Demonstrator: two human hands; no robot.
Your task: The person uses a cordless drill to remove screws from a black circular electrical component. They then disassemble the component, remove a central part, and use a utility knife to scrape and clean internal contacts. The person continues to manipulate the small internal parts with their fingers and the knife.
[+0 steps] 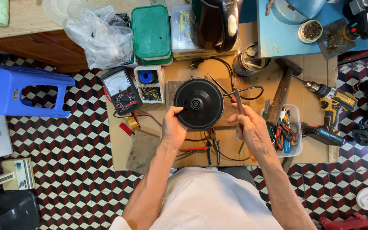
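Left hand [173, 127] fingers grip black round base [199, 103] edge; right hand [250, 127] beside.

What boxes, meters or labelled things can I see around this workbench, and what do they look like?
Multimeter: left of the black round base, black case, white dial face.
Green lidded box: top centre, rectangular.
Small open box: beside the meter, white, blue spool inside.
Clear tub: by the right hand, holding tools.

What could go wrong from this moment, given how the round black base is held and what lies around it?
The left hand grips the black base only by its edge, so it might slip. The right hand holds a thin tool near the cord, which could snag. Pliers and wires crowd the board below.
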